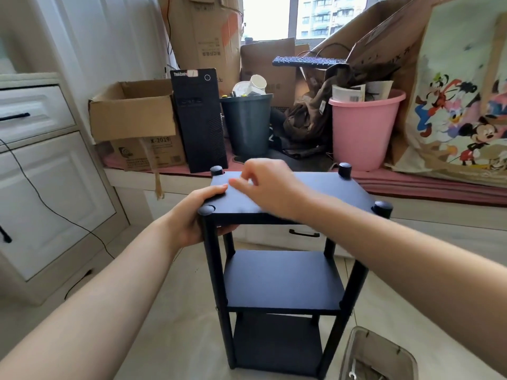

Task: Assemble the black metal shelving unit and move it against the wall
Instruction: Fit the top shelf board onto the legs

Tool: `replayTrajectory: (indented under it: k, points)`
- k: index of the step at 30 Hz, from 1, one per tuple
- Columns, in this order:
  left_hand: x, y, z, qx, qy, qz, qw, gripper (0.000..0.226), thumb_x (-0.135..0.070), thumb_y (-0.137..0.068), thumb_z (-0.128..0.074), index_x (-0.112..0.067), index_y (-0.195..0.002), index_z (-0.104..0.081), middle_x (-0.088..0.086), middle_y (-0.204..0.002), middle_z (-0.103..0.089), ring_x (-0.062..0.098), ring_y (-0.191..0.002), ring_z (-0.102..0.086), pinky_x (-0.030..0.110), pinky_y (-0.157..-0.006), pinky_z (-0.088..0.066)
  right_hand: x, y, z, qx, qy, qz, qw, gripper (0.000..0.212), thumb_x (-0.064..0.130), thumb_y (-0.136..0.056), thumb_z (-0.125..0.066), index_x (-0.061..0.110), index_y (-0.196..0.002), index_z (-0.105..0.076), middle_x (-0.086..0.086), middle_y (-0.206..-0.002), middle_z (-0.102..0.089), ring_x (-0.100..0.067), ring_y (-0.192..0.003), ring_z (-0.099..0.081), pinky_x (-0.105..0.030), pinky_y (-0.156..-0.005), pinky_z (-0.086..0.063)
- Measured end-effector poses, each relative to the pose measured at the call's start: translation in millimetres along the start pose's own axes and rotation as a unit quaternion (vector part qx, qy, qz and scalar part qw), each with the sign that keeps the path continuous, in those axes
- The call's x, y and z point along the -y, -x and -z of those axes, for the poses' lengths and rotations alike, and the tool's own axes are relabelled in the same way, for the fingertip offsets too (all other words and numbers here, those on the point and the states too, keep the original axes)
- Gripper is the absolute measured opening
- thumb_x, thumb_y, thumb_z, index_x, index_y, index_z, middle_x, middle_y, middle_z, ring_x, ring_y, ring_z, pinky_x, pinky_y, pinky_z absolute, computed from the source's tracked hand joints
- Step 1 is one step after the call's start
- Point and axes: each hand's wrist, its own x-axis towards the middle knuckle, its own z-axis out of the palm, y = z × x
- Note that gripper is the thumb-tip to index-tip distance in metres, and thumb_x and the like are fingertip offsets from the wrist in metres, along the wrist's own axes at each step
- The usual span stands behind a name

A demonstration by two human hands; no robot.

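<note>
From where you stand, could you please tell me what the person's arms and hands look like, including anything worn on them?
Both forearms are bare, with no sleeves in view. The left hand and right hand wear no gloves, and no watch, bracelet or ring shows.

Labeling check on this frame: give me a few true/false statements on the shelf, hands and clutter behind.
1. The shelf stands upright with three boards. True.
2. The left hand grips the top board at its near left corner. True.
3. The right hand holds a screwdriver. False: no tool shows in it; its fingers are curled above the top board.
4. The pink bucket is empty. False: papers stick out of it.
5. A keyboard lies on the boxes behind. True.
</note>
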Motion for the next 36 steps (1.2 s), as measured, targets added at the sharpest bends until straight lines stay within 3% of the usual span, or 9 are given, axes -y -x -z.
replayTrajectory:
  k: [2,4,8,12,21,24,27,30,36]
  points:
    - [0,0,-1,0.025,-0.011,-0.018,0.999,0.025,-0.032,-0.096,-0.06,-0.015,-0.097,-0.078,0.008,-0.094,-0.076,0.019,-0.082,-0.075,0.033,-0.068,-0.06,8,9,-18,0.037,0.017,0.08,0.996,0.042,0.048,-0.095,-0.057,0.008,-0.104,-0.068,-0.005,-0.099,-0.056,-0.021,-0.091,-0.052,-0.028,-0.078,-0.038]
    - [-2,0,-2,0.035,-0.008,-0.02,0.999,0.032,-0.033,-0.098,-0.056,-0.016,-0.085,-0.08,0.006,-0.085,-0.075,0.018,-0.075,-0.074,0.029,-0.061,-0.059,6,20,-30,0.061,0.057,0.128,0.988,0.056,0.054,-0.092,-0.057,0.008,-0.124,-0.059,-0.008,-0.119,-0.054,-0.022,-0.104,-0.051,-0.029,-0.089,-0.04]
    - [-3,-4,-2,0.039,0.008,-0.004,0.999,0.04,-0.038,-0.1,-0.054,-0.015,-0.083,-0.082,0.004,-0.083,-0.075,0.018,-0.069,-0.073,0.031,-0.059,-0.06,-1,26,-44,0.049,0.279,0.178,0.942,0.066,0.045,-0.102,-0.041,-0.002,-0.147,-0.031,-0.016,-0.149,-0.039,-0.03,-0.137,-0.037,-0.043,-0.112,-0.032]
    - [1,-9,0,0.057,0.034,-0.018,0.998,0.043,-0.034,-0.101,-0.053,-0.012,-0.078,-0.082,0.004,-0.077,-0.074,0.017,-0.064,-0.073,0.029,-0.053,-0.059,0,28,-45,0.04,0.308,0.192,0.931,0.056,0.023,-0.102,-0.013,-0.007,-0.147,-0.028,-0.024,-0.152,-0.037,-0.037,-0.14,-0.036,-0.047,-0.112,-0.036]
    - [0,2,-7,0.051,0.027,-0.027,0.998,0.04,-0.034,-0.099,-0.055,-0.013,-0.078,-0.083,0.005,-0.081,-0.076,0.017,-0.069,-0.074,0.031,-0.057,-0.06,-4,31,-40,0.036,0.32,0.233,0.918,0.045,0.007,-0.1,-0.036,-0.001,-0.143,-0.032,-0.019,-0.15,-0.039,-0.034,-0.14,-0.038,-0.046,-0.11,-0.039]
    - [6,6,-9,0.027,-0.004,-0.04,0.999,0.045,-0.049,-0.1,-0.051,-0.015,-0.096,-0.081,0.007,-0.094,-0.078,0.02,-0.082,-0.076,0.035,-0.063,-0.061,-5,34,-42,0.035,0.327,0.224,0.918,0.05,0.006,-0.098,-0.04,-0.004,-0.146,-0.031,-0.022,-0.153,-0.037,-0.037,-0.143,-0.035,-0.05,-0.11,-0.039]
    - [19,14,1,0.015,-0.06,-0.078,0.995,0.074,-0.074,-0.095,-0.034,-0.014,-0.12,-0.07,0.013,-0.111,-0.075,0.027,-0.099,-0.073,0.043,-0.082,-0.06,-6,33,-42,0.039,0.327,0.22,0.918,0.052,0.005,-0.097,-0.045,-0.005,-0.146,-0.034,-0.024,-0.153,-0.037,-0.038,-0.143,-0.036,-0.051,-0.109,-0.04]
    - [38,29,14,0.044,-0.085,-0.114,0.989,0.09,-0.087,-0.08,-0.032,-0.012,-0.105,-0.075,0.014,-0.092,-0.07,0.026,-0.083,-0.065,0.037,-0.081,-0.056,-6,31,-41,0.035,0.327,0.218,0.919,0.051,0.002,-0.094,-0.05,-0.005,-0.143,-0.039,-0.024,-0.15,-0.042,-0.038,-0.14,-0.04,-0.052,-0.106,-0.043]
    - [53,35,1,0.051,-0.043,-0.203,0.977,0.051,-0.072,-0.083,-0.052,-0.026,-0.092,-0.073,0.003,-0.076,-0.053,0.015,-0.069,-0.047,0.028,-0.069,-0.046,-8,29,-41,0.038,0.327,0.221,0.918,0.057,0.002,-0.095,-0.049,-0.002,-0.149,-0.029,-0.021,-0.155,-0.034,-0.035,-0.145,-0.033,-0.049,-0.111,-0.039]
